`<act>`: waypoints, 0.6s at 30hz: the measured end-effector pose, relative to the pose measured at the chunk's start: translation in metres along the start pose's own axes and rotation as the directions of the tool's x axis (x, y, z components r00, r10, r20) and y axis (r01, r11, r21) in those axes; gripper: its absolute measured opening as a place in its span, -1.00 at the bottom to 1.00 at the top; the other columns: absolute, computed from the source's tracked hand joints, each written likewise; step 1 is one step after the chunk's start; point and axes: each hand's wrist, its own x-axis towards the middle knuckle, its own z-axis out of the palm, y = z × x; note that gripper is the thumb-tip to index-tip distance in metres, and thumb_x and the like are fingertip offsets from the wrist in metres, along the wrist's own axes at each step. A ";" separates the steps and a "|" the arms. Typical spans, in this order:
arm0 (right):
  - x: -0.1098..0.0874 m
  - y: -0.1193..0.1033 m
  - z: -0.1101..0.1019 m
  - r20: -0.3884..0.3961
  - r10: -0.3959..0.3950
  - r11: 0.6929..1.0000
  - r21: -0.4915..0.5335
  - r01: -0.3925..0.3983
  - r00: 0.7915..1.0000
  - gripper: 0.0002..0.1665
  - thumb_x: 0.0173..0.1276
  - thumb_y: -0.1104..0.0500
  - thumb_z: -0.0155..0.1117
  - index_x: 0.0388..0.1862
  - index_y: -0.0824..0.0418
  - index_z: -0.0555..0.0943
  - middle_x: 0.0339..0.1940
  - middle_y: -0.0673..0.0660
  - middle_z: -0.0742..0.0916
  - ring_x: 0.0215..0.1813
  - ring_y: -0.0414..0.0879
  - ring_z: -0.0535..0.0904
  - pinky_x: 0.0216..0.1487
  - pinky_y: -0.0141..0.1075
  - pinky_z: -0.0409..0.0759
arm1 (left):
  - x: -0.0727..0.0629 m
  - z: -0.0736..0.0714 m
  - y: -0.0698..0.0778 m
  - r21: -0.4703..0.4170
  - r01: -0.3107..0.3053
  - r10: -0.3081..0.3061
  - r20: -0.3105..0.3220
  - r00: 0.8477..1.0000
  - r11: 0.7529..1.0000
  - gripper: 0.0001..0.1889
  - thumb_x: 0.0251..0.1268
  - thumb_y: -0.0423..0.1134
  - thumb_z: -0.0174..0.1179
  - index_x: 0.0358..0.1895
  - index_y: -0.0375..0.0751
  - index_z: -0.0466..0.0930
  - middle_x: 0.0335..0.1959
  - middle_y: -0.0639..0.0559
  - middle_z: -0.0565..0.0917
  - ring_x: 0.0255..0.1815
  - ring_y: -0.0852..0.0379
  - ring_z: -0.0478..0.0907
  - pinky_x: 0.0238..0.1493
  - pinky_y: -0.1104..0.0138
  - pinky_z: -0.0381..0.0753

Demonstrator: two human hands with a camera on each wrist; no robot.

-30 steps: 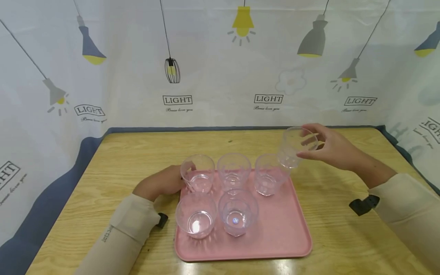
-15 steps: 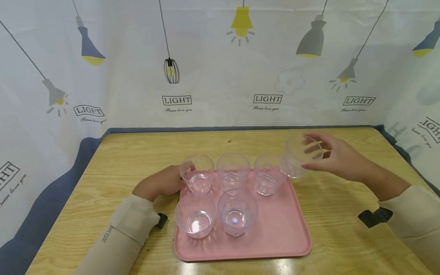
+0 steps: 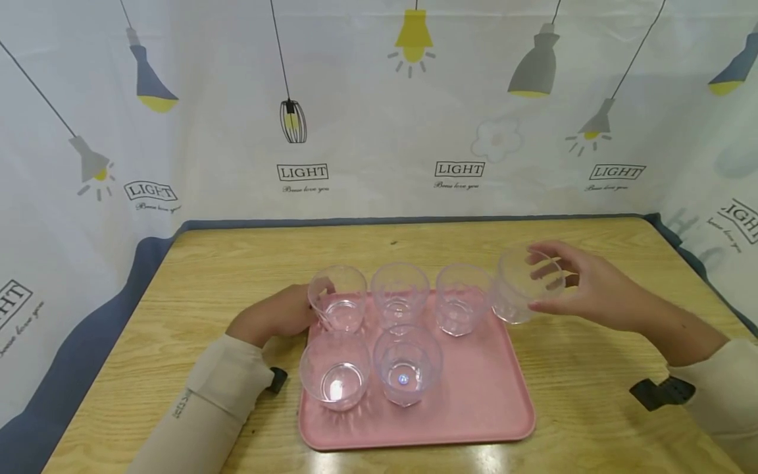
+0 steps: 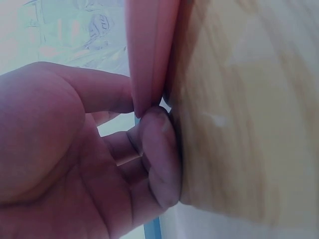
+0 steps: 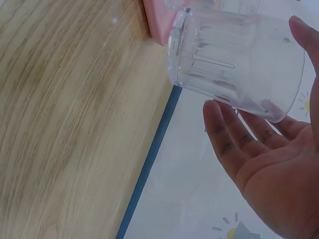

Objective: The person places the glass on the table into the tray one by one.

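Note:
My right hand [image 3: 598,293] holds a clear plastic cup [image 3: 518,293] between thumb and fingers near its rim. Tilted slightly, this cup overlaps the back right corner of a pink tray [image 3: 480,401]; in the right wrist view its faceted base [image 5: 178,47] points toward the tray. My left hand [image 3: 278,315] grips the tray's left edge, thumb above and curled fingers below, as the left wrist view shows. Its fingertips show through the back left cup [image 3: 346,313]. Two more cups stand along the back, a middle one [image 3: 399,299] and a right one [image 3: 460,303].
Two clear cups stand upright in the tray's front row, one at the left [image 3: 335,382] and one in the middle [image 3: 408,368]. The tray lies on a wooden table [image 3: 207,263]. A white curtain [image 3: 367,118] printed with lamps hangs behind and at both sides.
My right hand has moved the held cup right and downward, nearer to me, bringing it beside the back row. The left hand stays at the tray's edge.

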 end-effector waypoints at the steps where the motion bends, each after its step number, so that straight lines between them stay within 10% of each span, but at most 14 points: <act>1: -0.001 0.000 0.000 -0.002 -0.013 1.000 0.008 0.013 1.000 -0.03 0.15 0.06 0.58 0.48 0.13 0.29 0.19 0.17 0.63 0.10 -0.23 0.58 -0.01 -0.45 0.59 | 0.000 0.000 0.000 0.000 0.002 -0.002 0.001 1.000 1.000 -0.72 0.46 -0.20 0.08 0.17 -0.07 0.46 0.04 -0.05 0.65 0.07 0.00 0.53 0.28 -0.05 0.48; 18: -0.024 -0.009 0.012 0.026 -0.140 0.988 0.076 0.138 0.990 -0.02 0.04 0.15 0.65 0.41 0.13 0.34 0.16 0.12 0.62 0.09 -0.27 0.57 -0.03 -0.42 0.64 | 0.002 0.000 0.000 0.041 -0.032 0.033 -0.008 0.999 0.999 -0.84 0.49 -0.16 0.07 0.02 -0.02 0.51 -0.13 0.04 0.68 -0.07 0.07 0.55 0.13 0.05 0.55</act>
